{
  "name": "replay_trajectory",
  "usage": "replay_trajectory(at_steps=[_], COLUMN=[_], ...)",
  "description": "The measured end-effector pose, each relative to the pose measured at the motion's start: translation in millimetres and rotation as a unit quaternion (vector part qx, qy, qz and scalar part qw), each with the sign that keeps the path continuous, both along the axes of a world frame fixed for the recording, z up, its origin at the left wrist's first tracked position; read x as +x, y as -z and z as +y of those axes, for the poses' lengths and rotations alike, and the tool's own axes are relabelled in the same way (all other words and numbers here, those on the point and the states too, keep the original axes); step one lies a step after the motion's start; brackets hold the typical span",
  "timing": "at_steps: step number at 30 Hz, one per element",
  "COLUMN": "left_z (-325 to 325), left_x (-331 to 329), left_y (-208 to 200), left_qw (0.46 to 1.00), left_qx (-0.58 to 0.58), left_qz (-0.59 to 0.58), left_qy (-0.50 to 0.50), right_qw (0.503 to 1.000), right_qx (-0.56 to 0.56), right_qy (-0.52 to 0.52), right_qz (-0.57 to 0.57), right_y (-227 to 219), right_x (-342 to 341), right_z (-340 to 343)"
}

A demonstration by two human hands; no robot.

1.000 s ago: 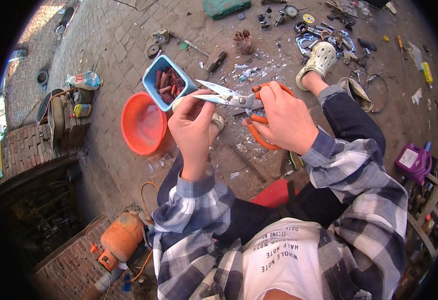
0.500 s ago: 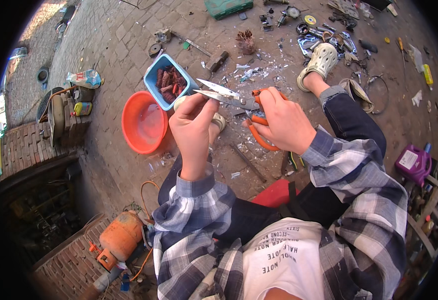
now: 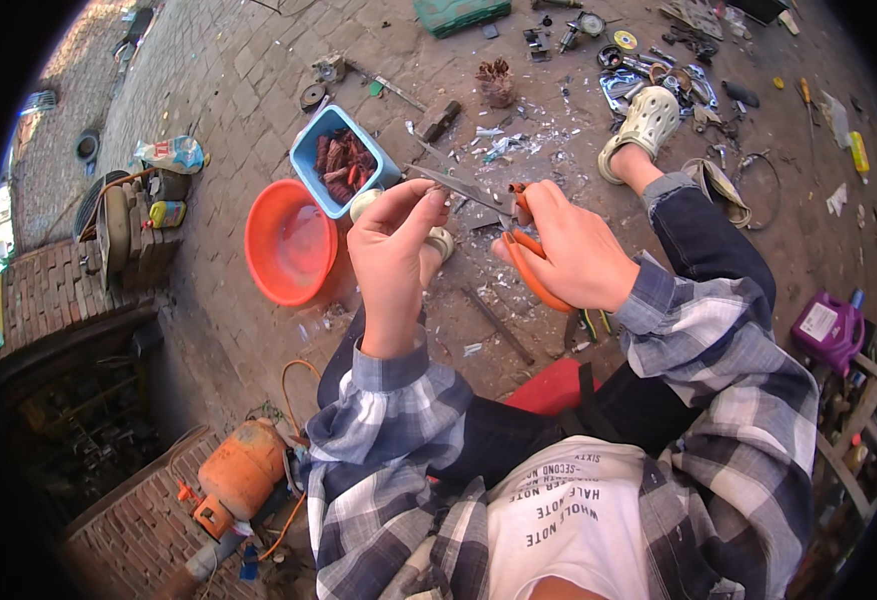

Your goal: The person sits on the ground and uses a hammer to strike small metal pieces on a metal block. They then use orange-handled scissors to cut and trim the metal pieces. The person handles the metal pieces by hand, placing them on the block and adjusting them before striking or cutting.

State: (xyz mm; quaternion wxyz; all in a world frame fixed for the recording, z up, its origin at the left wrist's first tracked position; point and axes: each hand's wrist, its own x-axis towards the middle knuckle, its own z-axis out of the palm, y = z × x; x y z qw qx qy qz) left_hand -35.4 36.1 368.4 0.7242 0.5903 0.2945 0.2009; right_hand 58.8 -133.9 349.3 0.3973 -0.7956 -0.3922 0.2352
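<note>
Orange-handled scissors (image 3: 536, 272) are gripped in my right hand (image 3: 580, 252); their metal blades point left, toward my left fingers. My left hand (image 3: 390, 248) is closed in a pinch beside the blades, thumb against forefinger. A tiny bit seems to show at the fingertips, but it is too small to name. Just beyond my left hand stands a blue rectangular tub (image 3: 298, 152) containing dark reddish-brown bundles (image 3: 340, 165). An orange-red basin (image 3: 258, 262) with cloudy liquid in it sits left of my wrist.
White scraps (image 3: 503, 145) litter the paving around a hammer (image 3: 440, 122). Another reddish-brown bundle (image 3: 496, 85) lies farther off. Metal parts (image 3: 648, 75) are heaped near my right shoe (image 3: 648, 125). A purple jug (image 3: 826, 332) stands at right, an orange gas cylinder (image 3: 243, 470) at lower left.
The scissor blades have closed together and the handles have come nearer each other in my right hand. My left hand has moved slightly, still pinching.
</note>
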Motion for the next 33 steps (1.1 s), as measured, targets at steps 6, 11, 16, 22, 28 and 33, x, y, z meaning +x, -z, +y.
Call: replay_trajectory(at_steps=[6, 11, 16, 22, 28, 33], left_z=[-6.1, -7.6, -10.0, -15.3, -8.8, -18.5], left_x=[1.3, 0.8, 1.7, 3.5, 6.5, 10.2], left_y=[1.5, 2.3, 0.4, -2.4, 6.5, 2.8], left_qw=[0.995, 0.961, 0.9, 0.891, 0.909, 0.917], left_qx=[0.104, 0.277, 0.433, 0.448, 0.411, 0.398], left_qz=[-0.008, -0.021, 0.007, -0.01, -0.029, -0.012], left_qy=[-0.008, -0.017, -0.056, -0.078, -0.062, -0.015], right_qw=[0.993, 0.992, 0.994, 0.996, 0.999, 0.997], right_qx=[-0.001, 0.004, 0.003, 0.009, -0.004, -0.02], right_qy=[0.018, 0.028, 0.024, 0.014, 0.006, 0.069], right_qz=[-0.113, -0.119, -0.11, -0.086, -0.039, 0.031], right_y=[-3.2, -4.3, -1.0, -1.8, 0.9, 21.0], right_x=[-0.6, -1.4, -4.0, -3.8, -5.0, 8.9], right_z=[0.0, 2.1, 1.5, 1.3, 3.1, 5.9])
